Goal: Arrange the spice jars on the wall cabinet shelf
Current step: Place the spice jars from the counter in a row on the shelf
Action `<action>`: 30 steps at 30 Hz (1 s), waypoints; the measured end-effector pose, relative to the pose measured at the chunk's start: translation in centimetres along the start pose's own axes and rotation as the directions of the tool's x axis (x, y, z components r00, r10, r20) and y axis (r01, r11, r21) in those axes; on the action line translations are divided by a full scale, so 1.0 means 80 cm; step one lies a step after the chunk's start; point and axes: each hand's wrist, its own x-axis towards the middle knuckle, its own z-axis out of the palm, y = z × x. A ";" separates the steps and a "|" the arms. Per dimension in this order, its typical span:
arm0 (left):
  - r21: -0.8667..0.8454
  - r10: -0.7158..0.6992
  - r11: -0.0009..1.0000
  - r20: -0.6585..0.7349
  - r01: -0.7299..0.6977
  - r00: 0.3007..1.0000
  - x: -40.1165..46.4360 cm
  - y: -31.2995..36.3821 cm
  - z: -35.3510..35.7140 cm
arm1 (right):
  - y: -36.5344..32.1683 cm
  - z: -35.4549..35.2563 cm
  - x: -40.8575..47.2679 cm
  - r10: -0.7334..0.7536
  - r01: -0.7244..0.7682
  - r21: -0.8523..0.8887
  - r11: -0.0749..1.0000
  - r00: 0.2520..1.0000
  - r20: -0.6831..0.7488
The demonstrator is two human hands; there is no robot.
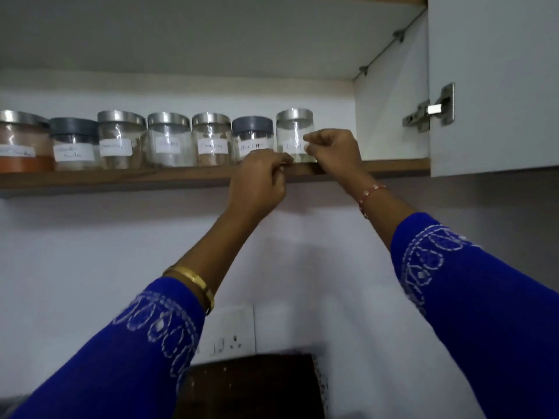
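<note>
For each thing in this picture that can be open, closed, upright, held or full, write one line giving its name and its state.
Rightmost jar: upright on the shelf, lid on, looks nearly empty, both hands at it.
Black pepper jar: upright, dark lid on.
Orange powder jar: upright, lid on, well filled.
Cabinet door: open.
Left hand: fingers curled at the rightmost jar's base.
Right hand: fingers pinching at the jar's label.

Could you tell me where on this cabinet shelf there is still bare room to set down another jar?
The one bare patch lies between the rightmost jar and the cabinet's right wall, behind the right hand. Leftward, the row of jars stands nearly touching along the shelf, out to the picture's edge.
</note>
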 end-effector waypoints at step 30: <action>0.030 -0.694 0.368 0.674 0.930 0.253 -0.573 0.051 0.014 | 0.239 0.075 -0.601 0.704 -0.577 -0.410 0.706 0.509 0.496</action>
